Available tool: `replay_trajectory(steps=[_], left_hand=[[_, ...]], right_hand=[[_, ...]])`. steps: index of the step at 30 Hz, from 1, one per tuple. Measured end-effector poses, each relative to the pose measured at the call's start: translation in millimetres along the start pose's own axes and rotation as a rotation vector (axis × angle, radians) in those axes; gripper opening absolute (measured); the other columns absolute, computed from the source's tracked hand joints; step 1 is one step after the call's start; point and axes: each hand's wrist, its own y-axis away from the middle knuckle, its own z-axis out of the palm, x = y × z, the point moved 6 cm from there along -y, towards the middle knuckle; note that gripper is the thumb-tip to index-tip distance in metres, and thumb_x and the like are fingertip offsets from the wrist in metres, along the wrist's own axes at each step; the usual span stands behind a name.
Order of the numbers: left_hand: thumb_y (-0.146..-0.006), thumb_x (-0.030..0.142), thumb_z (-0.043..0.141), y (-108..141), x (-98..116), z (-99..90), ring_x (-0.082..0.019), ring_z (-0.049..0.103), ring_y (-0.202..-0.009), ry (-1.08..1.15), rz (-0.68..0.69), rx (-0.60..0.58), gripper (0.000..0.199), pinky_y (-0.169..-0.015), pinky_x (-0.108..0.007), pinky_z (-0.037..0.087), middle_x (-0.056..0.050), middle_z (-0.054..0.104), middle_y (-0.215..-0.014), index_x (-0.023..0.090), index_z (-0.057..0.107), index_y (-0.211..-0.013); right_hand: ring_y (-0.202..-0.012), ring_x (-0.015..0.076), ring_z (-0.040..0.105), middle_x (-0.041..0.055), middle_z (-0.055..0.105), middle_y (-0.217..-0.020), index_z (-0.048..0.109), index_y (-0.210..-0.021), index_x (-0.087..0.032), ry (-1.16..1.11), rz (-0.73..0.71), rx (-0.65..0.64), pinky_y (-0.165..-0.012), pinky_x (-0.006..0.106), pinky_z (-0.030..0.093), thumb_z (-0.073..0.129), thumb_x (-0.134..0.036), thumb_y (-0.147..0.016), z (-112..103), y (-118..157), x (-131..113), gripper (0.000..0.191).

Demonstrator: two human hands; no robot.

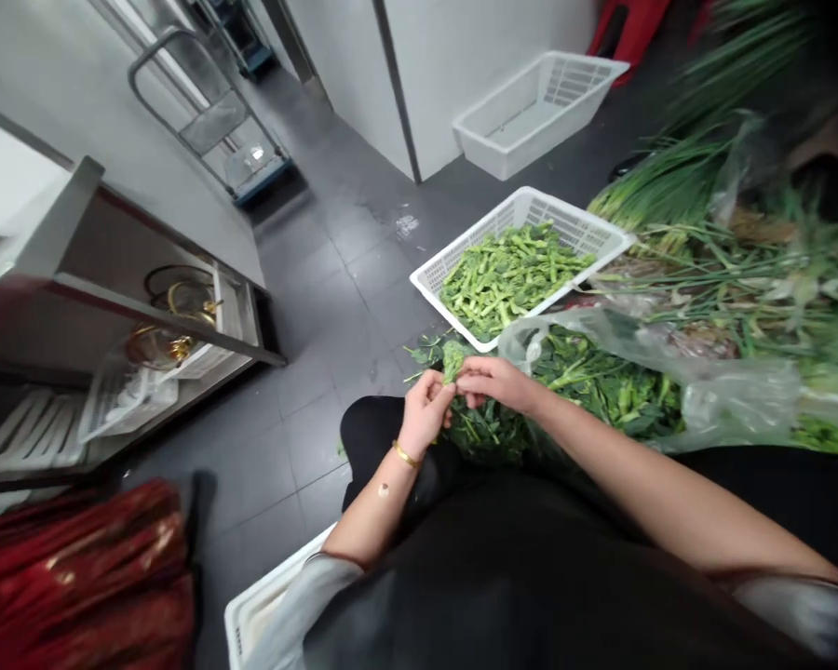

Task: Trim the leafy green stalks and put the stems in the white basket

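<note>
My left hand (425,405), with a gold bracelet at its wrist, pinches a green broccolini stalk (453,359) with its top pointing up. The fingers of my right hand (489,380) are closed on the same stalk from the other side; its lower end is hidden by the hands. Under both hands lies a pile of dark green leaves (489,433). Just beyond them a white plastic basket (429,284) holds many green stalks (509,279). At the right of my hands, an open clear plastic bag (723,400) contains more leafy greens (607,381).
Spring onions (670,181) are heaped at the right. Another white basket (493,154) stands by the wall. A steel shelf (160,302) and a hand trolley (213,121) are at the left. Red cloth-like material (90,577) lies lower left, near a white container (272,586) beside me.
</note>
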Motion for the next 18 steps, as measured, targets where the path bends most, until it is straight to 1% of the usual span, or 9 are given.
replay_trajectory(steps=[2,4,7,10,12,14,15,17,18], left_hand=[[-0.072,0.044,0.07,-5.2,-4.0,3.8,-0.005,0.043,-0.039,-0.009,-0.1,-0.051,0.034,-0.035,-0.015,0.033,0.007,0.045,-0.053,0.017,0.049,-0.077],[-0.072,0.041,0.07,-10.1,-11.1,14.1,-0.005,0.041,-0.039,0.138,-0.275,-0.128,0.033,-0.033,-0.014,0.03,0.006,0.046,-0.055,0.017,0.048,-0.077],[-0.074,0.034,0.068,-14.4,-18.7,37.6,-0.003,0.036,-0.039,0.426,-0.537,-0.217,0.028,-0.032,-0.012,0.025,0.004,0.044,-0.057,0.017,0.045,-0.074],[-0.081,0.031,0.062,-34.1,-16.3,47.2,-0.003,0.031,-0.039,0.421,-0.589,-0.172,0.026,-0.032,-0.012,0.022,0.003,0.041,-0.055,0.017,0.044,-0.069],[-0.087,0.034,0.055,-69.1,-6.5,41.4,-0.004,0.03,-0.039,0.303,-0.538,-0.086,0.027,-0.032,-0.015,0.023,0.002,0.042,-0.054,0.017,0.046,-0.067],[-0.091,0.037,0.048,-123.8,10.5,32.6,-0.005,0.032,-0.039,0.23,-0.485,-0.012,0.031,-0.033,-0.016,0.027,0.001,0.043,-0.053,0.017,0.046,-0.068],[-0.093,0.04,0.044,-156.4,20.8,28.8,-0.005,0.033,-0.04,0.214,-0.456,0.015,0.033,-0.034,-0.016,0.029,0.002,0.042,-0.053,0.018,0.045,-0.068],[-0.091,0.05,0.045,-221.3,42.8,25.3,-0.007,0.043,-0.047,0.169,-0.359,0.04,0.037,-0.046,-0.022,0.044,0.001,0.048,-0.056,0.018,0.049,-0.074],[-0.088,0.052,0.049,-249.3,60.1,26.7,-0.01,0.049,-0.053,0.077,-0.169,0.02,0.037,-0.055,-0.026,0.049,0.0,0.052,-0.06,0.017,0.052,-0.079]], right_hand=[[-0.046,0.0117,0.052,0.0,0.055,-0.05,0.054,-0.066,-0.017,0.103,0.071,0.04,-0.049,0.024,0.039,0.052,-0.05,-0.081,-5.9,-1.3,7.6,0.036],[-0.047,0.0106,0.05,0.0013,0.056,-0.052,0.052,-0.06,-0.017,0.332,0.032,0.189,-0.05,0.023,0.035,0.049,-0.042,-0.085,-16.1,-0.7,7.3,0.036],[-0.057,0.0114,0.05,0.0051,0.061,-0.067,0.056,-0.064,-0.016,0.753,-0.226,0.388,-0.054,0.025,0.031,0.046,-0.028,-0.088,-26.2,4.8,-5.9,0.029],[-0.059,0.0127,0.048,0.0059,0.06,-0.07,0.06,-0.068,-0.016,0.995,-0.414,0.443,-0.056,0.028,0.029,0.042,-0.023,-0.091,-33.4,13.3,-7.5,0.029],[-0.06,0.0131,0.048,0.0052,0.059,-0.068,0.061,-0.068,-0.017,1.02,-0.451,0.441,-0.057,0.028,0.03,0.039,-0.025,-0.093,-37.6,18.2,-1.7,0.035],[-0.061,0.0135,0.05,0.0046,0.06,-0.069,0.063,-0.072,-0.018,0.992,-0.401,0.371,-0.057,0.028,0.031,0.038,-0.03,-0.095,-34.9,19.0,8.3,0.037],[-0.062,0.0139,0.052,0.0045,0.061,-0.072,0.065,-0.077,-0.019,0.971,-0.341,0.315,-0.057,0.028,0.031,0.039,-0.032,-0.095,-31.5,17.8,14.8,0.034],[-0.065,0.0159,0.056,0.0065,0.066,-0.084,0.067,-0.094,-0.02,0.926,-0.162,0.2,-0.055,0.028,0.033,0.051,-0.036,-0.09,-26.3,15.9,30.8,0.023],[-0.067,0.0175,0.058,0.0084,0.067,-0.09,0.066,-0.101,-0.019,0.899,-0.065,0.141,-0.055,0.028,0.034,0.059,-0.037,-0.085,-26.9,17.0,40.0,0.025]])
